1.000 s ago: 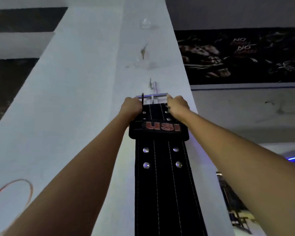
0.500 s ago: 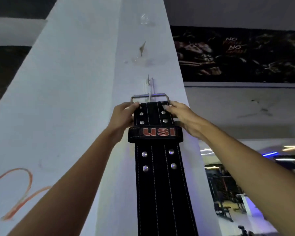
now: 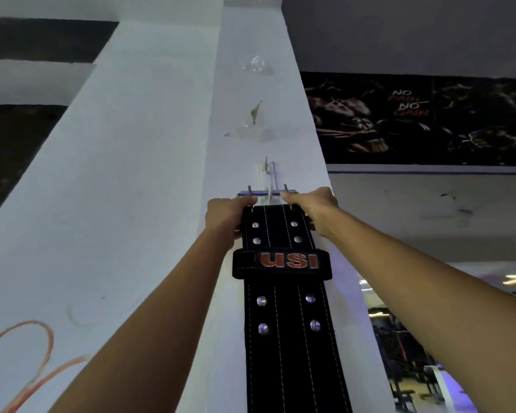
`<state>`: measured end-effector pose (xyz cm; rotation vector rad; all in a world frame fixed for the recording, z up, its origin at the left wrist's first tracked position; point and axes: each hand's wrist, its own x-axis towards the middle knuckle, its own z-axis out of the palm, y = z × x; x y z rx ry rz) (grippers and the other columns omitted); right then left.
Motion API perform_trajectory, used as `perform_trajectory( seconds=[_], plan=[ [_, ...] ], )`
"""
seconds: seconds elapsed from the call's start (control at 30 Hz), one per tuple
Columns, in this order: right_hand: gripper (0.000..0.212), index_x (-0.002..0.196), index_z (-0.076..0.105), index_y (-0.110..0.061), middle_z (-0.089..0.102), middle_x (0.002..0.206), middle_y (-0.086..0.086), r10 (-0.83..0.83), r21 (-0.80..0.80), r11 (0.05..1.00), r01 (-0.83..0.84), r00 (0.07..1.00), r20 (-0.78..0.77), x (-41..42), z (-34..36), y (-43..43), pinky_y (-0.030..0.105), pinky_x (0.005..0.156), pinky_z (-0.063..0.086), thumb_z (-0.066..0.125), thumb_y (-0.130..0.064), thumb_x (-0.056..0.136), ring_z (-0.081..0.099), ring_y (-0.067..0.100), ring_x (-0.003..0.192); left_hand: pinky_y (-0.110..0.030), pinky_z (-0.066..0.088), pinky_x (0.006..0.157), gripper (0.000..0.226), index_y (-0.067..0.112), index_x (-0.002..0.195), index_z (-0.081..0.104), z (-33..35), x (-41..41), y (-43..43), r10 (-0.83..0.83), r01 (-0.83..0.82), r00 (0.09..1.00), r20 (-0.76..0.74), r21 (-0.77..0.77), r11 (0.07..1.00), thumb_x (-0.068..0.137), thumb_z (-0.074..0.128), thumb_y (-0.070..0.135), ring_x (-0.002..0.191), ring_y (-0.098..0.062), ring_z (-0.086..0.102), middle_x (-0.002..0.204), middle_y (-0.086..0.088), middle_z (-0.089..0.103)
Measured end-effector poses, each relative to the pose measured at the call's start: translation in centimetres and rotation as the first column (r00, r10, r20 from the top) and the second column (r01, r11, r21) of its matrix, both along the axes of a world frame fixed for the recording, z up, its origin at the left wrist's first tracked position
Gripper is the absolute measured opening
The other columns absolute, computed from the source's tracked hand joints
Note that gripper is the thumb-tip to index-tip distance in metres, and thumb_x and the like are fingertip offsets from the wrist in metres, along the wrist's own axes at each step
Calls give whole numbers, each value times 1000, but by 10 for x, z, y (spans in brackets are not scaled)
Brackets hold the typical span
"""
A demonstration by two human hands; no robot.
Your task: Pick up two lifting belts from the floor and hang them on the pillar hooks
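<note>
- Fingers: the left hand [image 3: 225, 217] is closed around the left corner of the buckle end; the right hand [image 3: 312, 205] is closed around the right corner. Both sets of fingers curl behind the strap, so the tips are hidden.
- Item held: a broad black leather lifting belt with white stitching, steel rivets and a red-lettered keeper loop [image 3: 280, 260] is raised flat against the pillar face, its tail running down out of view.
- Buckle: the steel double-prong buckle frame [image 3: 265, 193] sits level between the two hands, with its bar crossing the small white wall hook [image 3: 268, 186].
- Whether the bar rests in the hook's curve or merely lies in front of it cannot be told.
- Support: the hook is fixed on the narrow face of the white painted square pillar [image 3: 149, 144]; marks of other fittings show higher up.
- Recommended practice: keep the bar level, lower it until the hook is felt to carry weight, then ease one hand off before the other.
- Risk, as judged: a heavy belt on a light hook may slip or pull free if released abruptly.
- The second belt is not in view.
</note>
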<state>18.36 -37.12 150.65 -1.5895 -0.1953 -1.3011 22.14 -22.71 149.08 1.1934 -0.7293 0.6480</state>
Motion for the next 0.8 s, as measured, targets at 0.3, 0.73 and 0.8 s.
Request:
perform_trajectory(
  seconds=[0.3,0.73,0.8],
  plan=[
    [44,90,61,-5,67,99,13,64,-5,998,-64,997,31,5,-8,3,43,86,53,71,-45,72,64,30,90,-33,53,64,37,5,84,61,-8,8,-4,-14,14,1000,-15,-11,1000,77,73,39,68,-26,62,76,-11,63],
    [50,136,45,-16,45,144,0,184,-284,927,-246,956,-229,-80,-103,3,23,98,29,52,-37,91,42,9,126,-26,58,62,18,6,98,68,-90,-38,37,-90,91,996,-14,227,970,90,61,21,77,-21,64,86,-7,66],
    [61,146,27,-19,27,155,-2,114,-349,911,-221,947,-301,-105,-124,10,23,103,22,47,-41,93,27,12,140,-39,53,84,25,6,102,67,-105,-67,46,43,-44,999,9,239,970,93,57,27,92,-23,62,98,-9,65]
  ],
)
